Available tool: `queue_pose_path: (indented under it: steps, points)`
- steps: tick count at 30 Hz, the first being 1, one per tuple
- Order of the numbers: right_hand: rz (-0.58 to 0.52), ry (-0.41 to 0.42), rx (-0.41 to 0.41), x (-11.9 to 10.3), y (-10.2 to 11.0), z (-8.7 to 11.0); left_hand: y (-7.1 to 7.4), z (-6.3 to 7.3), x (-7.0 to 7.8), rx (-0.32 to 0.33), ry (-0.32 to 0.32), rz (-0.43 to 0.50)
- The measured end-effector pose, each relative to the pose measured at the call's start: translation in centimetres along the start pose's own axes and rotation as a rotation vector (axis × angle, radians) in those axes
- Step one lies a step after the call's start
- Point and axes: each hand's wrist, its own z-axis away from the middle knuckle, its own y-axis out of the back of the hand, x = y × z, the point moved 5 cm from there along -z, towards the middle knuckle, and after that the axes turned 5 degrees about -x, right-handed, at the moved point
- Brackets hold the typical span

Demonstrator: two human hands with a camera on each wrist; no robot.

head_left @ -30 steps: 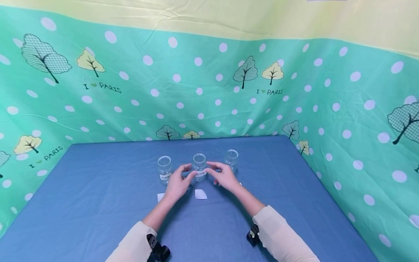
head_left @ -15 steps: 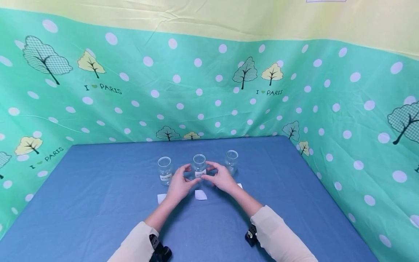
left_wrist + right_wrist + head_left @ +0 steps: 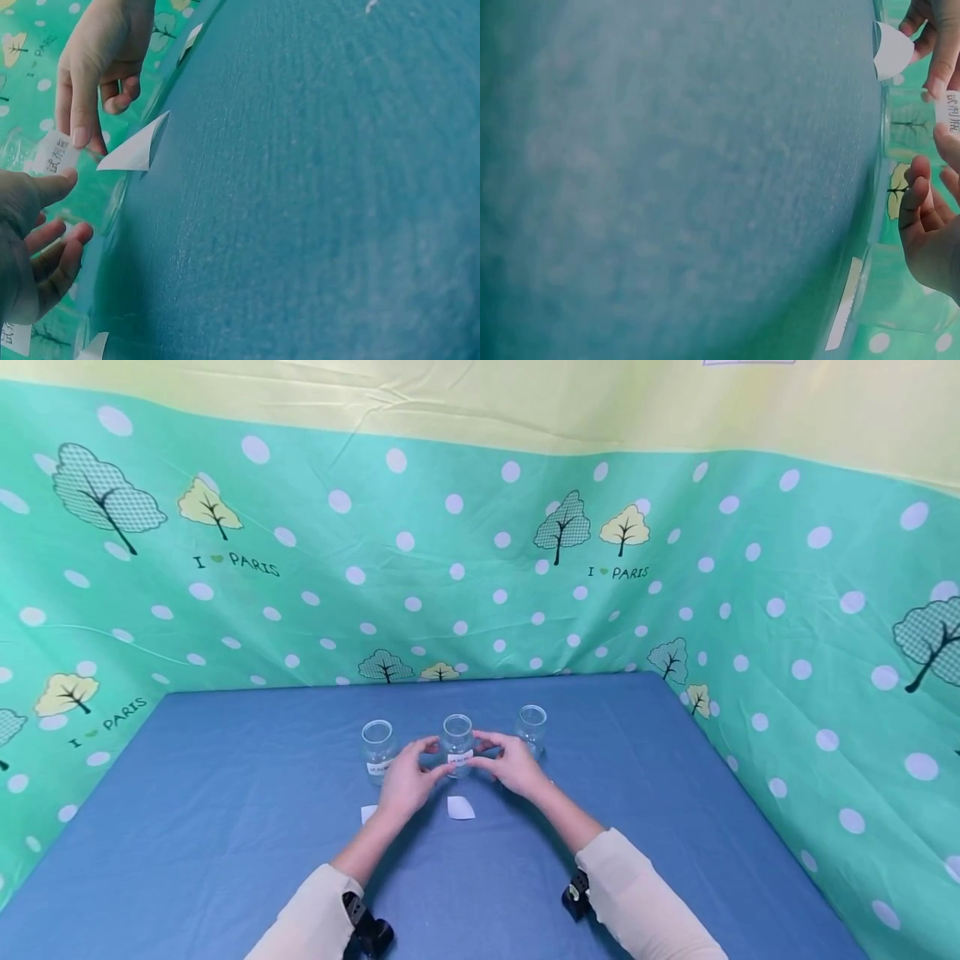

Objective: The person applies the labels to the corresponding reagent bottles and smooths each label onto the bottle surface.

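Three clear glass jars stand upright in a row. At the middle jar (image 3: 457, 739), my left hand (image 3: 407, 781) and right hand (image 3: 515, 767) hold the two sides. A white label (image 3: 460, 759) with dark printed characters lies on its front, and both thumbs press at the label's ends. In the left wrist view, the left thumb (image 3: 56, 186) touches the glass near the label. The right wrist view shows the right thumb (image 3: 946, 142) at the label's other end. The left jar (image 3: 377, 745) carries a similar label (image 3: 378, 768); the right jar (image 3: 532, 723) is partly behind my right hand.
A curled piece of white paper (image 3: 461, 807) lies before the middle jar. Another white piece (image 3: 367, 813) is by my left wrist, and a white strip (image 3: 845, 304) lies by the right jar. Polka-dot curtain (image 3: 480, 568) surrounds the blue cloth-covered table (image 3: 225, 793).
My thumbs came together low on the label's front, then moved apart toward its ends. The label sits straighter and slightly lower. The jars have stayed in place.
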Motion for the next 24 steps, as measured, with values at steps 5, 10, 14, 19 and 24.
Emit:
queue_pose_path:
  steps: [5,10,14,19,24]
  points:
    - [-0.028,0.008,-0.012,-0.04,0.10,0.10,0.08,-0.14,-0.22,-0.015,0.002,0.037]
    - [-0.032,0.008,-0.040,0.03,0.15,0.15,0.14,-0.17,-0.39,-0.033,0.008,0.039]
    - [-0.041,-0.029,-0.068,0.27,0.14,0.19,0.08,-0.22,-0.50,-0.054,0.014,0.034]
    - [-0.063,-0.045,-0.079,0.41,0.11,0.16,0.18,-0.25,-0.49,-0.048,0.003,0.026]
    - [-0.069,-0.025,-0.083,0.38,0.13,0.11,0.31,-0.18,-0.22,-0.041,-0.022,0.000]
